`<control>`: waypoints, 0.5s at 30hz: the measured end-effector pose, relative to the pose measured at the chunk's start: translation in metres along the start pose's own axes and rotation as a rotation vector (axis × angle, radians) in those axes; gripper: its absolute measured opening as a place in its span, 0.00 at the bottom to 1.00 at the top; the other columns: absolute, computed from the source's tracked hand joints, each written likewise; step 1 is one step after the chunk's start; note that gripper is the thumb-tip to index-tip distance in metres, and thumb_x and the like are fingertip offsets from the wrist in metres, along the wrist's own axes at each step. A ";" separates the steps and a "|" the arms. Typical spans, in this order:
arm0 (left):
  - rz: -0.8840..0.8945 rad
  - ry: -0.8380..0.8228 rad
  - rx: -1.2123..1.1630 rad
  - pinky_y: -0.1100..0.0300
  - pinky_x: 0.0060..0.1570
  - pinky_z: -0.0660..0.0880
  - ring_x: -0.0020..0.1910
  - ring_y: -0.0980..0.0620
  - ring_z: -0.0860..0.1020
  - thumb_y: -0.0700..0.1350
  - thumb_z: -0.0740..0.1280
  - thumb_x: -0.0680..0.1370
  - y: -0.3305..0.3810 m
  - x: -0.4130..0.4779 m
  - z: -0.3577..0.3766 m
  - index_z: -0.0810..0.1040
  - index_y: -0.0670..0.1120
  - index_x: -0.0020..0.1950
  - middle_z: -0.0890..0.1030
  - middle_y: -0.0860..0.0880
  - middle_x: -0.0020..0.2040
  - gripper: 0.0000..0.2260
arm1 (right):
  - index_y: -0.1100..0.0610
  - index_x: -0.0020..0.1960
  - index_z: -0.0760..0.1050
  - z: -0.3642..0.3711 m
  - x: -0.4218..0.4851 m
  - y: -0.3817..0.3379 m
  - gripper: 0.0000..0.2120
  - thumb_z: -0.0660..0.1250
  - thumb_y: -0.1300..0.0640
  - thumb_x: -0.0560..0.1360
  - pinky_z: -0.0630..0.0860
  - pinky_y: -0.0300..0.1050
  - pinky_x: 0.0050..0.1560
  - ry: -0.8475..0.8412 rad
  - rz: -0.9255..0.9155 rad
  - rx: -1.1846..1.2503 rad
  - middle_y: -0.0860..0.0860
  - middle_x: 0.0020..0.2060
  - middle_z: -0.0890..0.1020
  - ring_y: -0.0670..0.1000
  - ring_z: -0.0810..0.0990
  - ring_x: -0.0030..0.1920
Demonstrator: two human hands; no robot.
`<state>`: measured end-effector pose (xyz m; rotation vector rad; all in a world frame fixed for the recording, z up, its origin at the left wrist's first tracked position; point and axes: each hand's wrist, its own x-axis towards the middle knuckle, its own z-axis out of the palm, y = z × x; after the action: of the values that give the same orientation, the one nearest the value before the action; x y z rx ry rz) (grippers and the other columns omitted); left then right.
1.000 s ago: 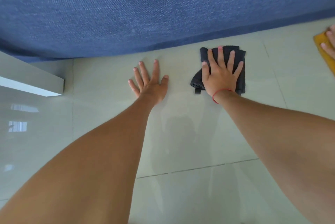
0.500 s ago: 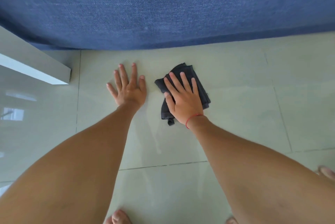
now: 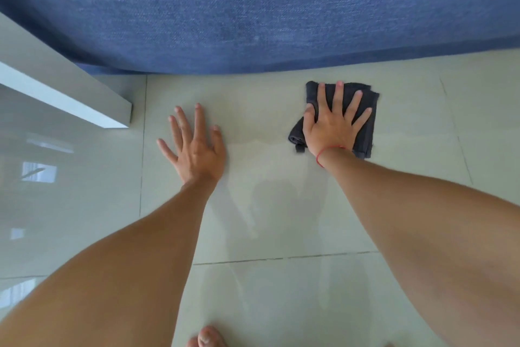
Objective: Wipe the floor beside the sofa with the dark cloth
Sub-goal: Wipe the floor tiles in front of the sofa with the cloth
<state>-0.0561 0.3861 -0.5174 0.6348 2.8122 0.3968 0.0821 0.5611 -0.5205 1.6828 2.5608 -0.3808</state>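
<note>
Right hand [image 3: 333, 127] flat on dark cloth [image 3: 365, 133]; floor [image 3: 267, 220] seemingly damp.

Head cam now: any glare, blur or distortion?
Head view: bright window reflections glare on the glossy floor at left; wide-angle bending curves the sofa edge; right hand and dark cloth stay sharp, arm reflections faint.

A home living room: blue woven-fabric sofa [image 3: 253, 9], glossy pale-green tiled floor [image 3: 281, 206], low white table edge [image 3: 64, 93]
</note>
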 end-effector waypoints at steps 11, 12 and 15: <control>-0.067 -0.196 0.088 0.38 0.71 0.33 0.78 0.50 0.36 0.59 0.42 0.81 -0.007 0.003 -0.003 0.41 0.63 0.78 0.36 0.52 0.80 0.25 | 0.45 0.77 0.52 0.021 -0.032 -0.087 0.24 0.48 0.46 0.81 0.38 0.68 0.73 -0.066 -0.323 -0.019 0.50 0.78 0.50 0.63 0.43 0.77; -0.065 -0.208 0.087 0.38 0.71 0.32 0.78 0.50 0.35 0.59 0.42 0.81 -0.007 0.003 -0.004 0.40 0.63 0.78 0.36 0.52 0.79 0.25 | 0.45 0.76 0.53 0.023 -0.037 -0.086 0.24 0.48 0.46 0.81 0.38 0.67 0.73 -0.071 -0.354 -0.018 0.50 0.78 0.51 0.62 0.44 0.77; -0.067 -0.252 0.078 0.38 0.71 0.32 0.78 0.50 0.34 0.59 0.42 0.81 -0.005 0.005 -0.008 0.39 0.63 0.77 0.35 0.52 0.79 0.25 | 0.46 0.75 0.59 0.022 -0.052 -0.069 0.24 0.49 0.46 0.79 0.43 0.66 0.73 -0.082 -0.494 -0.022 0.49 0.77 0.57 0.61 0.50 0.77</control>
<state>-0.0645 0.3821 -0.5120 0.5616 2.6090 0.1806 0.0387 0.4837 -0.5204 0.9822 2.8778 -0.4279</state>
